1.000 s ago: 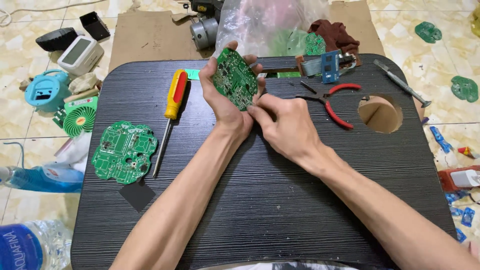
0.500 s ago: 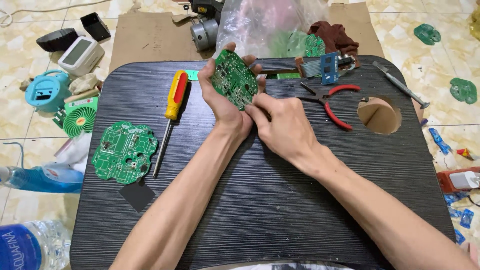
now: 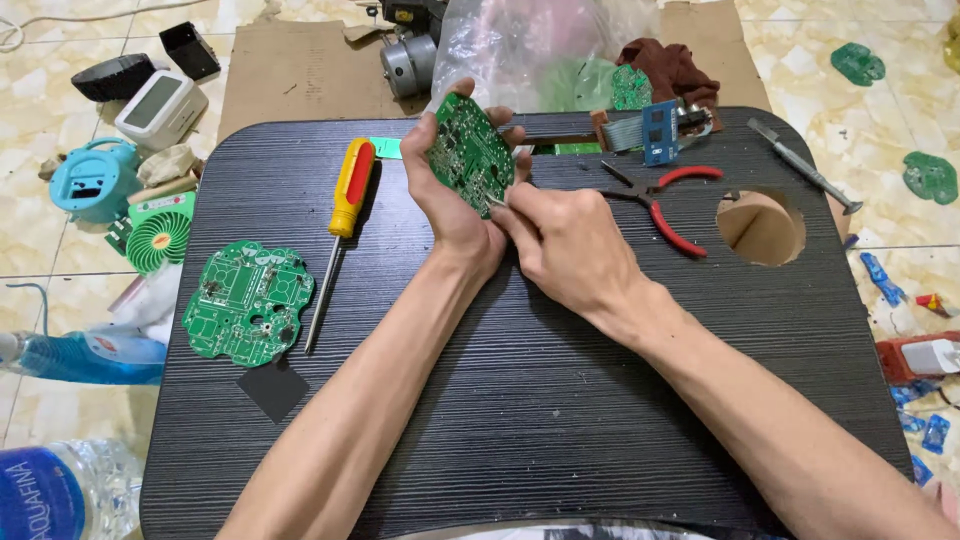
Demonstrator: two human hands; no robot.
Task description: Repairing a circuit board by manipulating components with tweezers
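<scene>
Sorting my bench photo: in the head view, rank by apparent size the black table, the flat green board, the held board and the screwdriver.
1. black table
2. flat green board
3. held board, tilted in the left hand, so unsure against 2
4. screwdriver: longest, least area

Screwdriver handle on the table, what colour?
Yellow with a red insert; the screwdriver lies left of the hands, clearest in the head view.

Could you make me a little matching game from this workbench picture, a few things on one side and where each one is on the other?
Things:
1. round green circuit board
2. yellow-and-red screwdriver
3. red-handled pliers
4. second green circuit board

Places:
A. flat on the black table, near its left edge
B. held up in the left hand
C. just beyond the right hand
D. between the two boards

Pairs: 1-B, 2-D, 3-C, 4-A
</scene>
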